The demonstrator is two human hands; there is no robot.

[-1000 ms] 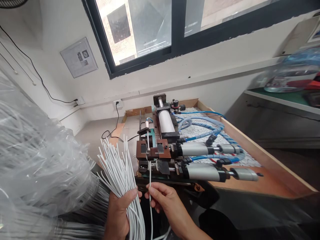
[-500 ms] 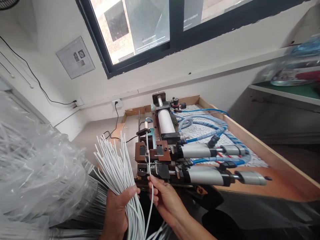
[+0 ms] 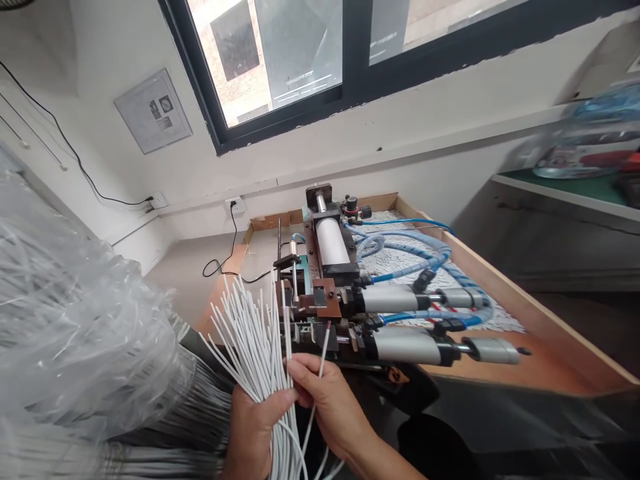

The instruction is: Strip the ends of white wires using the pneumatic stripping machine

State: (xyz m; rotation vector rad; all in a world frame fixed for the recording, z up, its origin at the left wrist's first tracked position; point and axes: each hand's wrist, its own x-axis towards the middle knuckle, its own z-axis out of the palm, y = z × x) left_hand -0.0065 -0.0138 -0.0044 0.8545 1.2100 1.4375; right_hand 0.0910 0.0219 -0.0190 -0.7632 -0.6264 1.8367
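My left hand is wrapped round a thick bundle of white cables, their cut ends fanning upward. Thumb and forefinger of my right hand pinch one white cable at the bundle's right edge. Another single cable, with a small reddish tip, runs up between the fingers of the right hand and stands apart from the bundle. Just beyond both hands is a pneumatic machine with brown jaw plates and silver cylinders. The bundle partly covers the left side of its jaws.
Blue air hoses loop over white scraps inside a wooden-edged tray. Clear plastic wrapping covers more cable bundles at left. On the right, a green-topped shelf bears a large plastic bottle.
My right hand has drawn a cable back from the machine's jaws and moved to the bundle, now pinching another cable. The left hand with the bundle has shifted right.
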